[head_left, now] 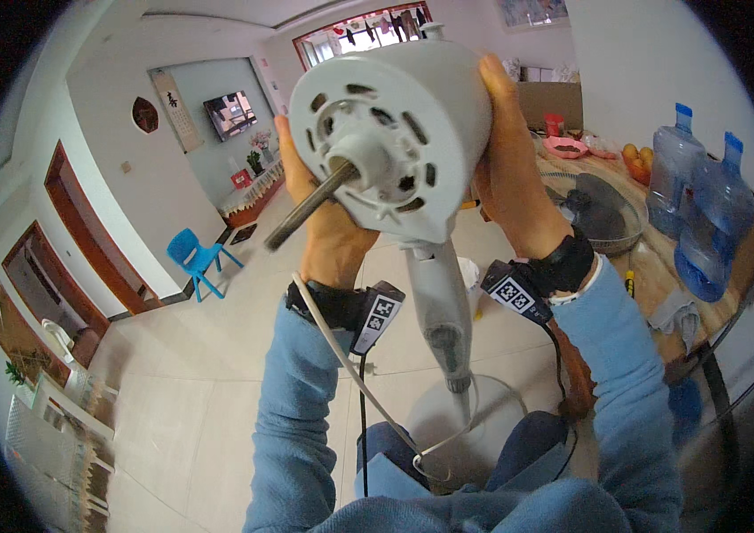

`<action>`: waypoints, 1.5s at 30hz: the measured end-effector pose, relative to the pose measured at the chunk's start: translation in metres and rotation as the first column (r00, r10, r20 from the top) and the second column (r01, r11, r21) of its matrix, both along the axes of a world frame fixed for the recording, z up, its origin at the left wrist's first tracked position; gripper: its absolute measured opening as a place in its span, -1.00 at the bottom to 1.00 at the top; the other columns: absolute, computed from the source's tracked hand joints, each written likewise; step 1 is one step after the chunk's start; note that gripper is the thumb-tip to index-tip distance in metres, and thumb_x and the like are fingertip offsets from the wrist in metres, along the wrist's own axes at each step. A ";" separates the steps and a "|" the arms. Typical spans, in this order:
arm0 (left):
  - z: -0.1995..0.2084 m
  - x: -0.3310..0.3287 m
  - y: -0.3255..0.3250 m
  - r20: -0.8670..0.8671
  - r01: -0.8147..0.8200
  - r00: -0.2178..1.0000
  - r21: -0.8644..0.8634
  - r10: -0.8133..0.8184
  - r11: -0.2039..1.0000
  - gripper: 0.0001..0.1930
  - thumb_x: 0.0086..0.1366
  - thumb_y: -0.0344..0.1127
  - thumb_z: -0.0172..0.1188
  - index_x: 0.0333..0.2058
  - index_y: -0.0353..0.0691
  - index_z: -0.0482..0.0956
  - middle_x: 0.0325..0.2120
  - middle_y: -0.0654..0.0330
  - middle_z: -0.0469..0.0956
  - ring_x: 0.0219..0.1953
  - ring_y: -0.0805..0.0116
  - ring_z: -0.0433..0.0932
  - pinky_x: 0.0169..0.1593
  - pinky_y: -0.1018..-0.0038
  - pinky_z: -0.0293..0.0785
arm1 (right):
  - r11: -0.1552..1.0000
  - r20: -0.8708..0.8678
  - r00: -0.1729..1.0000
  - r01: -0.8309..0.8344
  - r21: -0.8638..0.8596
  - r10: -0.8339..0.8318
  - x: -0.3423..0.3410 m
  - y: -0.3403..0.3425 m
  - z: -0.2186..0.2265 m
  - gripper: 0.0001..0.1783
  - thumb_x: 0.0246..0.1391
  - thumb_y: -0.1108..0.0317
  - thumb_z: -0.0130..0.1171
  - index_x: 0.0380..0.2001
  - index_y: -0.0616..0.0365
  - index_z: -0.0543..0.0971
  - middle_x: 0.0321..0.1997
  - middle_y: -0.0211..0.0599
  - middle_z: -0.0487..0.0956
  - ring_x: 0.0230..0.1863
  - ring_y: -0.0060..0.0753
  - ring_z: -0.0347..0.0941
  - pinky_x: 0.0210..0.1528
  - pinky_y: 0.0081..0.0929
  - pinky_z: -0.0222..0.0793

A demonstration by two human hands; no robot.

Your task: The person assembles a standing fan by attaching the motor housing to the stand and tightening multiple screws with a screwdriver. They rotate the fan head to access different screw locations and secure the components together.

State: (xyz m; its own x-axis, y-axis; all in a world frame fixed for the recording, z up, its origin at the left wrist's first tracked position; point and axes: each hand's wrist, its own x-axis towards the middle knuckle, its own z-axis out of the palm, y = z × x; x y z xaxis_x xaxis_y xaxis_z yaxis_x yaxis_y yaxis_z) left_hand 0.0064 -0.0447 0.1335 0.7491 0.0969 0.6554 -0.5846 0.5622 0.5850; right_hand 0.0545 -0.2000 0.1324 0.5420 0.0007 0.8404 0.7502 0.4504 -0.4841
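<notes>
Fan motor (395,133) clasped between both hands' fingers (293,169).

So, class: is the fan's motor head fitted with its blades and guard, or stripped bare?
Stripped bare. The motor head shows only its metal shaft; a grille lies on the table.

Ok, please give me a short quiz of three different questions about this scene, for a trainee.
1. True or false: both hands hold the white fan motor housing.
2. Multiple choice: what sticks out of the front of the housing? A) a fan blade B) a bare metal shaft C) a knob
3. Short answer: where does the fan guard lie?

Key:
1. True: the left hand is at its lower left side and the right hand at its right side.
2. B, the metal shaft.
3. The fan guard lies on the wooden table at the right, beside two blue water bottles.
</notes>
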 end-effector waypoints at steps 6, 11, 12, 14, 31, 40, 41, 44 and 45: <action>-0.002 -0.004 -0.001 0.030 0.013 0.999 -0.041 -0.012 0.999 -0.30 0.23 0.37 -0.22 -0.02 -0.15 0.41 -0.24 0.08 0.54 -0.21 0.18 0.58 -0.17 0.22 0.59 | 0.989 -0.056 0.996 -0.072 -0.131 0.065 -0.023 -0.010 -0.005 -0.24 0.13 -0.36 -0.25 0.15 0.01 0.26 0.08 -0.24 0.30 0.16 -0.46 0.23 0.17 -0.45 0.18; -0.010 -0.003 0.009 -0.093 -0.079 0.992 0.056 0.084 0.995 -0.16 0.21 0.45 -0.33 0.12 -0.22 0.28 -0.10 -0.02 0.47 -0.08 0.16 0.53 -0.04 0.21 0.53 | 0.973 -0.065 0.995 0.060 -0.222 -0.076 -0.023 -0.014 -0.018 -0.29 0.16 -0.24 -0.19 0.14 0.10 0.25 0.02 -0.17 0.32 0.09 -0.39 0.25 0.13 -0.43 0.18; -0.010 -0.002 0.010 -0.107 -0.053 0.992 0.058 0.059 0.997 -0.15 0.20 0.45 -0.34 0.13 -0.22 0.26 -0.08 -0.02 0.45 -0.06 0.15 0.51 -0.02 0.20 0.51 | 0.970 -0.022 0.995 0.092 -0.226 -0.100 -0.017 -0.018 -0.014 -0.32 0.17 -0.19 -0.16 0.14 0.13 0.25 -0.01 -0.16 0.33 0.07 -0.36 0.25 0.12 -0.42 0.17; -0.010 -0.001 0.015 -0.148 0.056 0.988 0.070 -0.045 0.996 -0.13 0.20 0.46 -0.35 0.15 -0.22 0.21 -0.04 -0.03 0.40 -0.02 0.14 0.47 0.01 0.20 0.47 | 0.976 -0.069 0.993 0.085 -0.198 -0.100 -0.005 -0.028 -0.006 -0.34 0.19 -0.13 -0.12 0.14 0.16 0.24 -0.03 -0.15 0.34 0.04 -0.33 0.24 0.11 -0.41 0.15; -0.001 -0.038 0.024 -0.718 0.661 0.579 0.136 -0.387 0.738 0.02 0.14 0.54 -0.51 0.31 -0.23 -0.08 0.28 -0.06 0.04 0.29 0.04 0.12 0.28 0.14 0.11 | 0.882 -0.743 0.642 -0.222 -0.417 -0.190 -0.084 -0.073 0.054 0.02 0.09 -0.03 0.14 0.35 0.17 -0.22 0.38 0.01 -0.02 0.30 -0.15 0.08 0.29 -0.20 0.06; 0.024 -0.044 0.030 -0.741 0.587 0.594 0.134 -0.313 0.798 -0.22 0.36 0.24 -0.32 0.29 -0.33 -0.02 0.26 -0.05 0.11 0.34 0.17 0.00 0.35 0.31 -0.11 | 0.816 -0.870 0.216 -0.304 -0.492 -0.444 -0.136 -0.047 0.127 0.00 0.09 -0.12 0.06 0.36 -0.04 -0.27 0.35 0.17 0.01 0.25 0.12 0.16 0.13 -0.01 0.29; 0.018 -0.042 0.030 -0.753 0.586 0.585 0.136 -0.301 0.799 -0.18 0.33 0.28 -0.32 0.29 -0.33 -0.02 0.26 -0.05 0.10 0.34 0.18 0.00 0.35 0.31 -0.11 | 0.787 -0.843 0.186 -0.301 -0.538 -0.505 -0.134 -0.044 0.129 -0.02 0.11 -0.17 0.00 0.37 -0.08 -0.28 0.35 0.18 -0.01 0.26 0.17 0.16 0.13 0.03 0.29; -0.005 -0.039 0.047 -0.763 0.491 0.587 0.068 -0.272 0.868 -0.40 0.41 0.03 -0.18 0.24 -0.28 0.14 0.19 -0.03 0.24 0.27 0.23 0.16 0.30 0.37 0.00 | 0.762 -0.797 0.093 -0.246 -0.599 -0.597 -0.135 -0.026 0.136 -0.03 0.11 -0.17 -0.01 0.36 -0.03 -0.26 0.36 0.17 -0.05 0.32 0.19 0.03 0.18 0.11 0.20; -0.015 -0.037 0.057 -0.784 0.477 0.568 0.065 -0.250 0.877 -0.45 0.41 -0.04 -0.14 0.23 -0.29 0.17 0.17 -0.02 0.28 0.24 0.24 0.19 0.28 0.39 0.03 | 0.746 -0.772 0.065 -0.220 -0.629 -0.632 -0.135 -0.018 0.137 -0.03 0.11 -0.18 -0.02 0.36 -0.02 -0.26 0.36 0.16 -0.06 0.33 0.20 0.00 0.19 0.13 0.17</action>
State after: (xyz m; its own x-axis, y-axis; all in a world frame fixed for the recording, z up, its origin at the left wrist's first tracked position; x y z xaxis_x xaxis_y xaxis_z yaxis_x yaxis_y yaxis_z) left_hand -0.0309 0.0119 0.1188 0.9114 -0.3717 -0.1768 0.3288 0.3989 0.8560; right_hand -0.0804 -0.2179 0.2691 0.8531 -0.1650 -0.4949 -0.5215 -0.2397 -0.8189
